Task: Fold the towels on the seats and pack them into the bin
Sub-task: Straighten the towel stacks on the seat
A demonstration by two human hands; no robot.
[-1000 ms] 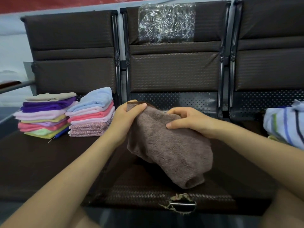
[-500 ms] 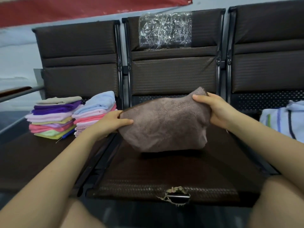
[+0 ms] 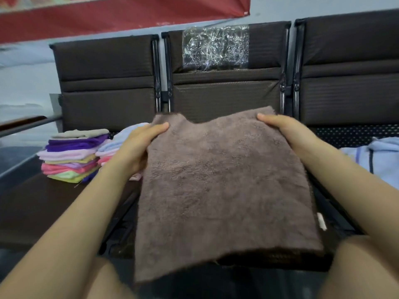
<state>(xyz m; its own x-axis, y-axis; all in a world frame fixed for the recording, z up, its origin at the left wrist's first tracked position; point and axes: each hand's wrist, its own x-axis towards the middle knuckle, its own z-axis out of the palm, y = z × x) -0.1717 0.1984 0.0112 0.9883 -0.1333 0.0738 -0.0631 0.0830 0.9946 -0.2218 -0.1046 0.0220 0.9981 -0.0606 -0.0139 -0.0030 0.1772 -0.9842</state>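
A row of three dark brown padded seats [image 3: 224, 98] with black metal frames stood against a pale wall, a red banner [image 3: 121, 18] running along the top of it. The middle backrest carried a patch of crinkled clear plastic wrap [image 3: 216, 47] near its upper edge. Over the middle seat a brown towel [image 3: 224, 186] was spread open, its near edge hanging past the front edge of the seat, a small white tag at its right edge. The left hand [image 3: 138, 145] gripped the towel's far left corner and the right hand [image 3: 285, 130] gripped the far right corner, thumbs on top. On the left seat, toward its back, sat a stack of folded towels [image 3: 73, 156] in purple, pink, yellow and green, with a second folded stack [image 3: 114, 143] just beside it, partly hidden by the left hand. At the right seat's far end lay a pale blue striped towel [image 3: 375, 156], apparently unfolded, though the frame edge cut it off.
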